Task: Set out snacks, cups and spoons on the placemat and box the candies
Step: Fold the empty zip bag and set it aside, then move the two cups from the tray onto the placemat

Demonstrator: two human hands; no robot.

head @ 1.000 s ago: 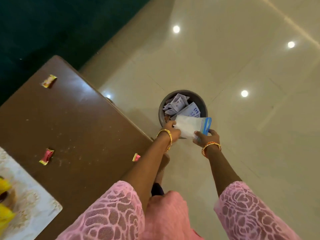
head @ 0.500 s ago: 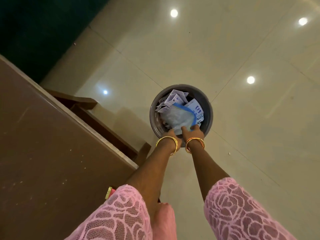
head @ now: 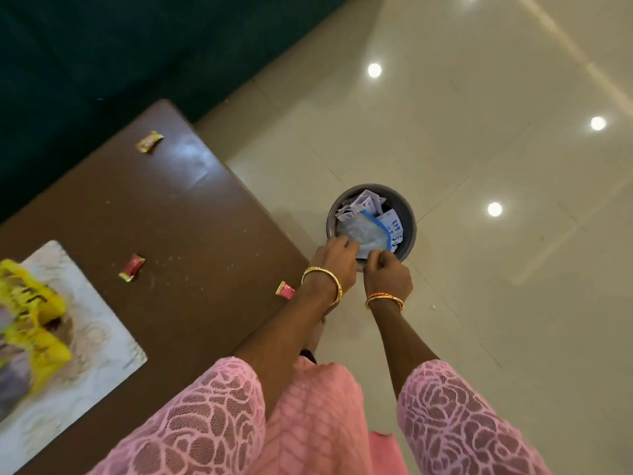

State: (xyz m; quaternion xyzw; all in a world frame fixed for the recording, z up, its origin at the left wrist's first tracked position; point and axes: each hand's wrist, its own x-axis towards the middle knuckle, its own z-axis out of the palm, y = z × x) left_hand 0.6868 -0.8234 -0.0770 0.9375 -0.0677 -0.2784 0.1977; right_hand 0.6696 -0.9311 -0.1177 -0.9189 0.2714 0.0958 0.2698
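Note:
A clear zip bag with a blue strip [head: 366,231] lies inside the grey bin [head: 409,217] on the floor, on top of crumpled papers. My left hand [head: 337,257] hovers at the bin's near rim, fingers relaxed and reaching over the bag's edge. My right hand [head: 388,274] is beside it with curled fingers, holding nothing that I can see. Three wrapped candies lie on the brown table [head: 191,234]: a gold one [head: 149,141] far back, a red one [head: 132,267] in the middle, another red one [head: 285,290] by the table's edge near my left wrist.
A pale placemat [head: 102,341] lies at the table's left with yellow snack packs [head: 30,303] on it. A dark green sofa [head: 102,46] stands behind the table. Glossy tiled floor [head: 496,303] surrounds the bin.
Both hands went from holding the bag above the bin to pushing it in. Now they have drawn back to the rim and the bag stays inside. The camera swung back toward the table.

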